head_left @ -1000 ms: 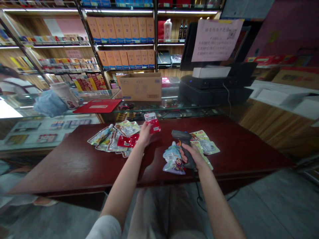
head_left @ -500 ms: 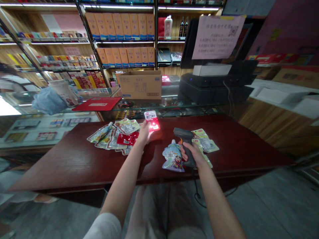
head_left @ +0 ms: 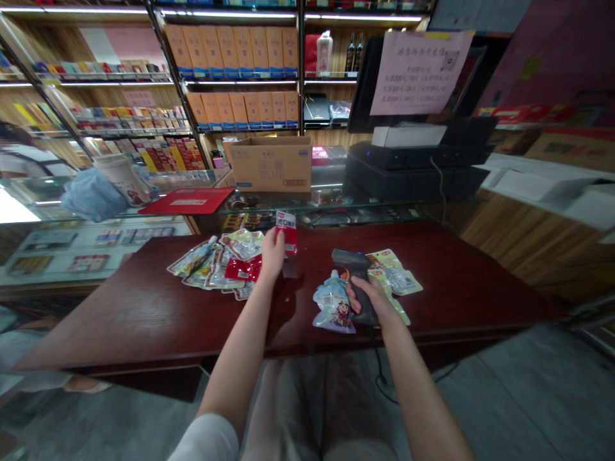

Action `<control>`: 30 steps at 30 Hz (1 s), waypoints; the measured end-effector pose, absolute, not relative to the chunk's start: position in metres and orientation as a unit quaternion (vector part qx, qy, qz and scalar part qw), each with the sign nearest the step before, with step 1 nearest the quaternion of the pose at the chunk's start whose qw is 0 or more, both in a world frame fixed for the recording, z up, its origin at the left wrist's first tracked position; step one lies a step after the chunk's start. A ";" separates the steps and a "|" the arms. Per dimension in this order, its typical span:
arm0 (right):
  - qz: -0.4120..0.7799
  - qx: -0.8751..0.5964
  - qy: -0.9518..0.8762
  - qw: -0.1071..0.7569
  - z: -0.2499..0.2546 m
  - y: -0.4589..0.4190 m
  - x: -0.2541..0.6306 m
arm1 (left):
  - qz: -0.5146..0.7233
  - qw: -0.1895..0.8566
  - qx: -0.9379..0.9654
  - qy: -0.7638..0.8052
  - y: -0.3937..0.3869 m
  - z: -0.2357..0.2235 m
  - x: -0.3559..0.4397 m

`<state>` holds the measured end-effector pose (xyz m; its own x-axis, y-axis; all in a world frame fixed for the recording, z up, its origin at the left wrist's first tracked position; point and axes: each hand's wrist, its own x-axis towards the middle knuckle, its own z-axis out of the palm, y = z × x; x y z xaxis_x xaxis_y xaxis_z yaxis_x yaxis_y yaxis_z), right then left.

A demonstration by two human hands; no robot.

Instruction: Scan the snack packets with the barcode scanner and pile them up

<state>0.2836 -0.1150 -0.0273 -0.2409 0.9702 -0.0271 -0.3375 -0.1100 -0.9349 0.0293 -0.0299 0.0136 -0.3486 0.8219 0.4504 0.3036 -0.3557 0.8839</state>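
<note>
My left hand [head_left: 273,255] is closed on a red and white snack packet [head_left: 287,232], held up above the dark red tabletop [head_left: 307,282]. Beside that hand, to its left, lies a pile of snack packets [head_left: 206,264], with another red packet [head_left: 244,267] on it. My right hand [head_left: 368,298] wraps round the handle of a black barcode scanner [head_left: 353,261], whose head points left. Just left of the scanner stands a light blue and purple spouted pouch [head_left: 335,307]. Some yellow-green packets [head_left: 398,280] lie right of the scanner, partly hidden behind my right hand.
Behind the table runs a glass counter bearing a cardboard box [head_left: 271,165], a red folder [head_left: 187,200] and a black register [head_left: 408,169]. A cable [head_left: 379,371] hangs from the scanner over the table edge. A person [head_left: 33,157] is at far left.
My left hand has shifted slightly left with the red and white packet, which has turned and lost its bright glow. The scanner has moved only slightly left in my right hand.
</note>
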 end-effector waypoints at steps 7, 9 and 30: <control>0.652 -0.363 -0.446 0.494 -0.029 -0.116 0.284 | 0.442 -0.038 0.459 0.770 -0.052 0.037 -0.006; 0.652 -0.363 -0.451 0.491 -0.028 -0.116 0.284 | 0.390 -0.063 0.436 0.809 -0.053 0.035 -0.012; 0.670 -0.276 -0.389 0.568 -0.019 -0.108 0.300 | 0.386 0.054 0.736 0.554 -0.051 0.015 0.054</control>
